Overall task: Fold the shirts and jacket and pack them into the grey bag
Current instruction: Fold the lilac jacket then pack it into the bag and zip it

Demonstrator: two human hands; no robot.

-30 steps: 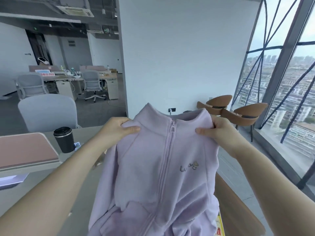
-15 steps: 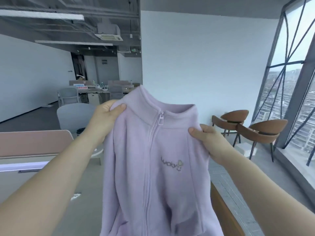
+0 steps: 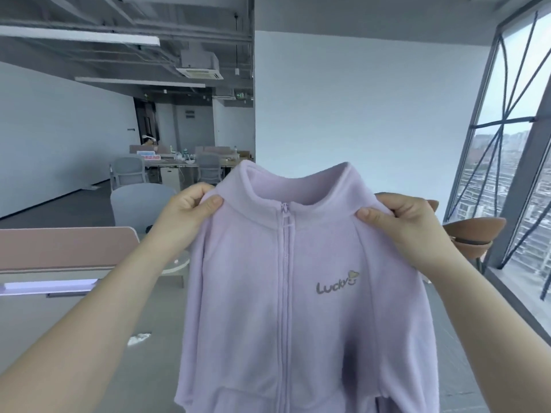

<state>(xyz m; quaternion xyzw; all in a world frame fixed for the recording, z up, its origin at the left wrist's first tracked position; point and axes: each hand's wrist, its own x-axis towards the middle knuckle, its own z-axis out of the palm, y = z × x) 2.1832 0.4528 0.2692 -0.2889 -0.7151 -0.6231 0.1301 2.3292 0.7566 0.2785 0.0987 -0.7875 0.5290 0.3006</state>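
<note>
The lilac jacket (image 3: pixel 286 293) hangs upright in the air, zipped, and hides the middle of the room; at left stands a pink divider (image 3: pixel 59 251), at right a brown chair (image 3: pixel 471 234); the left hand (image 3: pixel 185 216) and right hand (image 3: pixel 408 225) each pinch one shoulder, thumbs in front.

My jacket (image 3: pixel 298 308) is plain pale lilac with a matching zip (image 3: pixel 283 293) and grey "Lucky" lettering (image 3: pixel 332 286). The partition (image 3: pixel 65 248) is dusty pink; the chairs (image 3: pixel 474 236) are brown.
</note>
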